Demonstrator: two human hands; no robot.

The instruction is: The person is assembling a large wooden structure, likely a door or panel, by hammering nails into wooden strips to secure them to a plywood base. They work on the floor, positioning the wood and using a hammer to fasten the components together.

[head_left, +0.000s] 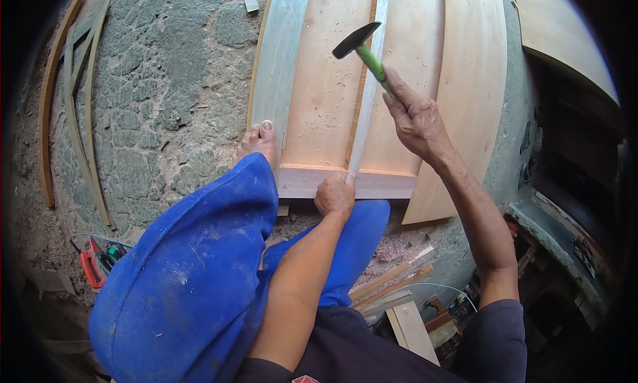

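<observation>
A person's right hand (420, 125) is closed around the green handle of a hammer (374, 64), whose dark head points up and to the left above a panelled wooden frame (277, 64). The left hand (335, 195) is at the frame's pale bottom rail (299, 178), by the lower end of a narrow whitish centre strip (366, 114); its fingers are curled in — whether they pinch anything small cannot be told. The frame lies on the rough floor (179, 64), with wood shavings scattered over its plywood panels (330, 97). A bare foot (261, 141) rests on its greyish left side piece, below which spread blue trousers (193, 256). Along the frame's right side lies a pale plywood sheet (470, 104), its lower corner reaching past the bottom rail. Long wooden strips (48, 117) lie well apart at the far left, and a red power tool (91, 263) sits at the lower left — while wooden offcuts (412, 330) are gathered at the lower right, near the person's dark sleeve (495, 340).
</observation>
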